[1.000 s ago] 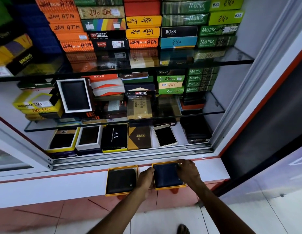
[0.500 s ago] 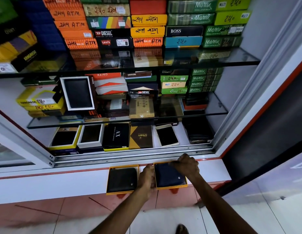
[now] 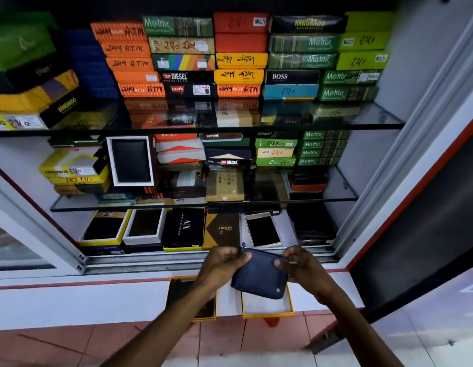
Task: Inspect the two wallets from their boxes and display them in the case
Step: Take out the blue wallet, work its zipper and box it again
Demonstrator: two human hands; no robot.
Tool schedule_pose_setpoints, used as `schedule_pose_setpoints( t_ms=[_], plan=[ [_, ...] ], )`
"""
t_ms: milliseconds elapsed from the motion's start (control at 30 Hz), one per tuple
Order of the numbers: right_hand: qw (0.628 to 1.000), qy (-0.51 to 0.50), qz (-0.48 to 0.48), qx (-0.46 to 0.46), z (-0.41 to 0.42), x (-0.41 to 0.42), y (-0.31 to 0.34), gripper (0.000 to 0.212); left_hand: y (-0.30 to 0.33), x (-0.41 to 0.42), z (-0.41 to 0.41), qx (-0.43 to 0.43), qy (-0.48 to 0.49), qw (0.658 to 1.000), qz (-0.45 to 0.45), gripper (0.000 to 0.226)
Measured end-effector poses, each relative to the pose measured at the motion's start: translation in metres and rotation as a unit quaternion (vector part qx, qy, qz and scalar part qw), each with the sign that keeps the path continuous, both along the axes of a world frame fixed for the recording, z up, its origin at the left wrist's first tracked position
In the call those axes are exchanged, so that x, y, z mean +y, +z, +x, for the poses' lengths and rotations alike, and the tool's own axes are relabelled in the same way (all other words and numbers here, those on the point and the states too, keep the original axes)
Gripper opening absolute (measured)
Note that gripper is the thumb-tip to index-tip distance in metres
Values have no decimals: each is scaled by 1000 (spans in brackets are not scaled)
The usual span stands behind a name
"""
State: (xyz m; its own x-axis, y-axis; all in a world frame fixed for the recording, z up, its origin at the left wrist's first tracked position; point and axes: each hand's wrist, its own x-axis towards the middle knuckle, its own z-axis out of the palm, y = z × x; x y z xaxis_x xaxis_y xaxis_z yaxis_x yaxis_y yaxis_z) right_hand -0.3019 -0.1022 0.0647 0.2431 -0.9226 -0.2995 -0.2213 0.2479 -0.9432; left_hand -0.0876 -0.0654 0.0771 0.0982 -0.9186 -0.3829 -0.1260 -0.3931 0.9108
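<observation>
Both my hands hold a dark blue zip wallet [image 3: 260, 278] in the air above the white ledge. My left hand [image 3: 221, 263] pinches its top left corner by the zip; my right hand [image 3: 300, 264] grips its right edge. Right below it sits its yellow-rimmed box [image 3: 268, 307], open with a white inside. To the left, a second yellow-rimmed box [image 3: 181, 295] holds a black wallet, partly hidden by my left forearm. The open display case [image 3: 344, 234] stands behind the ledge.
The case has two glass shelves [image 3: 336, 125] stacked with coloured wallet boxes. On its floor lie open boxes with dark wallets, an AX box [image 3: 183, 227] and a brown box [image 3: 222, 229]. A sliding-door track [image 3: 150, 263] runs along the front. Red floor tiles lie below.
The blue wallet was lying in its box on the ledge; now both hands have lifted it out and hold it above the box. The camera has moved closer.
</observation>
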Motion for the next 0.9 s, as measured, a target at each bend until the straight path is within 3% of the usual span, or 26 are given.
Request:
schedule_pose_setpoints(
  t_ms=[100, 200, 300, 533, 700, 900],
  plan=[
    [968, 48, -202, 144, 4, -4, 32, 11, 29, -9, 13, -102, -61, 991, -60, 5],
    [924, 137, -320, 158, 20, -14, 66, 27, 62, -14, 21, -234, -146, 952, -132, 16],
    [882, 204, -387, 174, 34, -24, 87, 30, 90, -18, 28, -278, -189, 929, -156, 20],
    [848, 201, -467, 153, 46, -34, 111, 20, 125, -26, 47, -253, -225, 930, -141, 23],
    [801, 218, -527, 184, 50, -37, 131, 16, 151, -25, 54, -208, -248, 939, -114, 27],
    [761, 225, -569, 214, 46, -29, 154, 18, 182, -14, 69, -127, -247, 957, -87, 13]
  ],
)
